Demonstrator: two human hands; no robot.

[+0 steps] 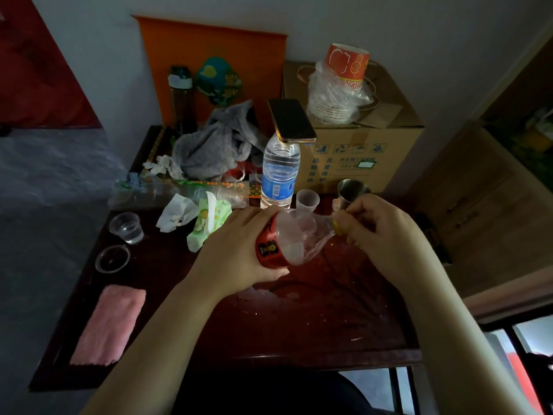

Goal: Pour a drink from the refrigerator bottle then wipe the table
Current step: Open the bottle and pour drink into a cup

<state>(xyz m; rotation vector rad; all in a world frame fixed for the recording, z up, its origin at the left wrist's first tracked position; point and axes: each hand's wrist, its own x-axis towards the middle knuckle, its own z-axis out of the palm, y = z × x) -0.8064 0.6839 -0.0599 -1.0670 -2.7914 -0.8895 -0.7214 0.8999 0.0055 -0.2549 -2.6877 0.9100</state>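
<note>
Bottle: the red-labelled bottle (287, 241) lay tipped nearly on its side, held just above the counter (299, 324) with its neck toward the right; little liquid showed inside.
Left grip: the left hand (236, 250) wrapped the labelled body, fingers curled over the top and thumb underneath.
Right grip: the right hand (386, 235) was closed narrow on the yellow cap (337, 226) at the neck.
Step in hand: working the cap — probably a twist, though whether off or on could not be told.
Cups: a small plastic cup (307, 200) and a metal cup (350, 190) stood just beyond the neck.
Surface: pale wet-looking smears (269, 293) lay near the left wrist.
Next move: if the cap was coming off, the mouth would need bringing over a cup and a slow tilt. After that comes the wipe, for which the pink cloth (109, 323) lay flat at the counter's left edge.
</note>
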